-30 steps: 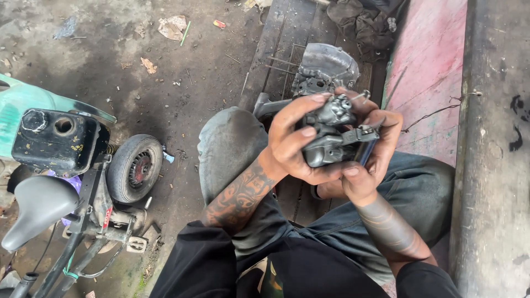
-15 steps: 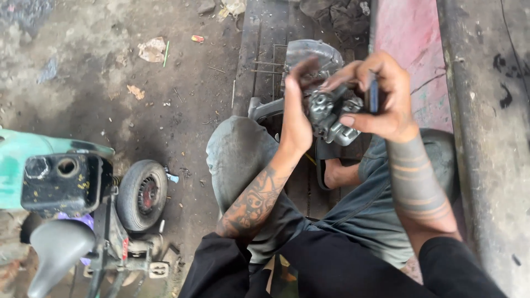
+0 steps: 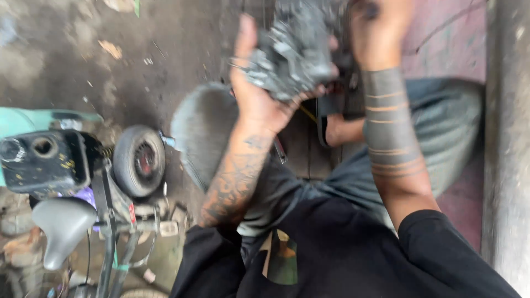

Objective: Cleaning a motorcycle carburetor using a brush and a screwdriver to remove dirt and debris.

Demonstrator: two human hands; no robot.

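Head view, item held: grimy dark-grey cast-metal engine part (image 3: 295,49), raised above my lap, cradled underneath by my left hand (image 3: 259,94) and gripped on top by my right hand (image 3: 378,33); best supported low, turned slowly.

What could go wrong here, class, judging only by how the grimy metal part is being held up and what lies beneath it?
1. The dirty engine part is cradled on the left hand, so it might slip.
2. If dropped, it would likely land on the person's knee or foot.
3. The right hand sits at the picture's edge; its grip cannot be judged.
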